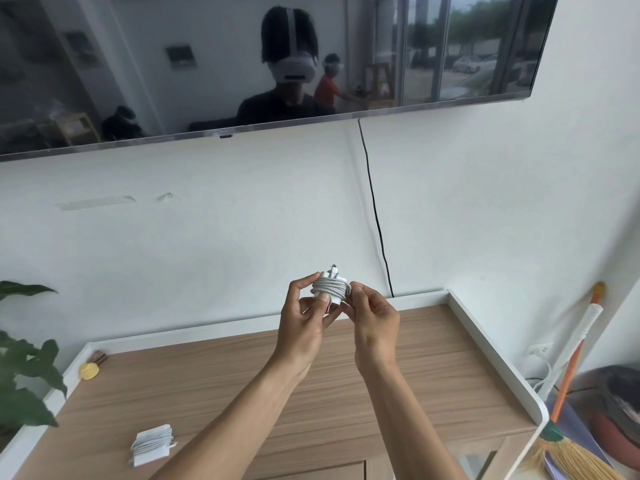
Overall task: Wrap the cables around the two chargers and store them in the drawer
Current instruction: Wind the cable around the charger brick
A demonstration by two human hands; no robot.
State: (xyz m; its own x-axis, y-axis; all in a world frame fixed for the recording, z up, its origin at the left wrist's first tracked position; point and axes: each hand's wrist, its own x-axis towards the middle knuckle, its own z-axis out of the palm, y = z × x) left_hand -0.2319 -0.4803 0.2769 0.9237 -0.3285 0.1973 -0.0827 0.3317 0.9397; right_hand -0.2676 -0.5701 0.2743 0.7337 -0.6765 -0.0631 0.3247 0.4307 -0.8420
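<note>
Finishing the wrap on the held charger (325,274), mid-frame, raised above the counter (433,375). Left hand (304,323) is gripping the brick, thumb pressing its front. Right hand (373,322) is pinching the right edge of the cable (334,289) coil, its grip closed on the cable, likely tucking the tail. The other charger (152,445) is lying wrapped at the lower left of the counter, well apart. Wrapping is looking nearly done; storing isn't started. The next move is calling for locking the loose end so the coils aren't slipping, then gathering both. The drawer isn't clearly showing.
</note>
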